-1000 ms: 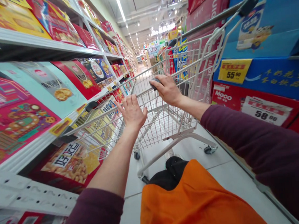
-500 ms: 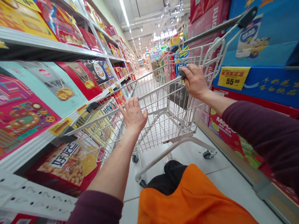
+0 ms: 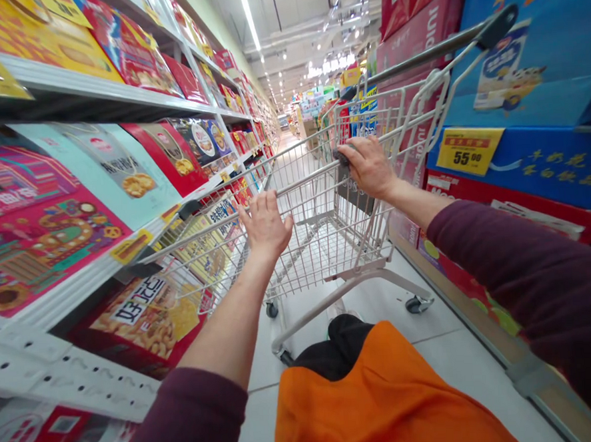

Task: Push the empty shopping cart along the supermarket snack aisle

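A grey wire shopping cart (image 3: 322, 259) stands crosswise in front of me, its basket showing no goods on the floor grid. My left hand (image 3: 266, 226) rests over the near top rim, fingers bent across the wire and the thumb pointing right. Farther right along that rim, my right hand (image 3: 369, 166) is closed over it, with a small dark piece (image 3: 340, 156) under its fingertips; what that piece is I cannot make out. The cart's handle bar (image 3: 430, 56) rises at the upper right, untouched by either hand.
Shelves (image 3: 82, 87) of boxed snacks line the left side, close to the cart's end. Stacked drink cartons (image 3: 531, 66) with a yellow price tag (image 3: 469, 150) stand close on the right. A tiled floor (image 3: 291, 144) runs ahead between them. Orange cloth (image 3: 377, 403) covers my lap area.
My right hand has slid left along the rim, and the dark piece has moved with it. My left hand keeps its place on the cart. The surroundings have shifted slightly right in view.
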The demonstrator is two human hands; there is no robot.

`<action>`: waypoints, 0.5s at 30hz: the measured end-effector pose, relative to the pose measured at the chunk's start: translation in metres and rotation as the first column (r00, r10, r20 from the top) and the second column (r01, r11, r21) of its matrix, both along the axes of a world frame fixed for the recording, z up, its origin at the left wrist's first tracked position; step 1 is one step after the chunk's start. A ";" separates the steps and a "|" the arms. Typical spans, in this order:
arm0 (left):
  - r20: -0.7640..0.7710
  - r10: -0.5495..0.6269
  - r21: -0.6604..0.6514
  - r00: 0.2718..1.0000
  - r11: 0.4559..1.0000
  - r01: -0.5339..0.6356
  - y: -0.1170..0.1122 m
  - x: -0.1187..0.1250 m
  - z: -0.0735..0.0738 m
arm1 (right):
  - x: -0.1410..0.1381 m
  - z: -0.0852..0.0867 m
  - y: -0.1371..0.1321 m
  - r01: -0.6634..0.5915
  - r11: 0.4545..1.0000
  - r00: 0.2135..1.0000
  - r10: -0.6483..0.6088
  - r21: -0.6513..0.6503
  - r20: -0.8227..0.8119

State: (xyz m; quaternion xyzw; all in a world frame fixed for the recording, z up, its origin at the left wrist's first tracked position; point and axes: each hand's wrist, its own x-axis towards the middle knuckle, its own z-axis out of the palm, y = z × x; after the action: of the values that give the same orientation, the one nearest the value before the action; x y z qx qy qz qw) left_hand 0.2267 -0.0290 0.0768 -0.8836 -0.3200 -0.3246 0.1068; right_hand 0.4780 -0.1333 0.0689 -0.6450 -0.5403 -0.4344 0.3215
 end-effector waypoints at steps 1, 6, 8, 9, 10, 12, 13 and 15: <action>0.003 0.000 -0.001 1.000 1.000 0.000 0.000 0.000 0.000 | 0.013 0.001 -0.007 0.025 0.999 1.000 -0.025 0.021 0.003; 0.019 0.005 0.005 1.000 1.000 -0.005 0.001 0.001 -0.002 | 0.060 0.007 -0.031 0.085 0.995 0.996 -0.086 0.057 0.020; 0.021 0.003 0.005 1.000 1.000 -0.003 0.000 0.002 -0.002 | 0.062 0.007 -0.031 0.093 0.993 0.996 -0.094 0.069 0.013; 0.023 0.003 0.002 1.000 1.000 -0.003 -0.001 0.003 -0.002 | 0.060 0.006 -0.029 0.100 0.992 0.995 -0.101 0.081 0.007; 0.026 0.004 -0.003 1.000 1.000 -0.004 -0.001 0.003 -0.002 | 0.055 0.004 -0.026 0.106 0.990 0.994 -0.106 0.093 -0.002; 0.039 0.003 -0.015 0.999 1.000 -0.002 -0.002 0.004 -0.002 | 0.038 0.001 -0.017 0.094 0.990 0.995 -0.092 0.104 -0.025; 0.046 0.000 -0.020 0.999 1.000 0.001 -0.002 0.004 -0.002 | 0.026 -0.001 -0.011 0.075 0.992 0.997 -0.072 0.100 -0.037; 0.052 -0.003 -0.020 0.999 1.000 0.004 -0.002 0.004 -0.003 | -0.001 -0.004 0.002 0.012 0.998 0.998 -0.008 0.067 -0.059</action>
State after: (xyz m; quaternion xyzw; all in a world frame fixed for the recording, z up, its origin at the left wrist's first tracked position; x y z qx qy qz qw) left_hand 0.2311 -0.0312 0.0739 -0.8764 -0.3244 -0.3445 0.0888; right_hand 0.4768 -0.1311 0.0652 -0.6491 -0.5123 -0.4348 0.3565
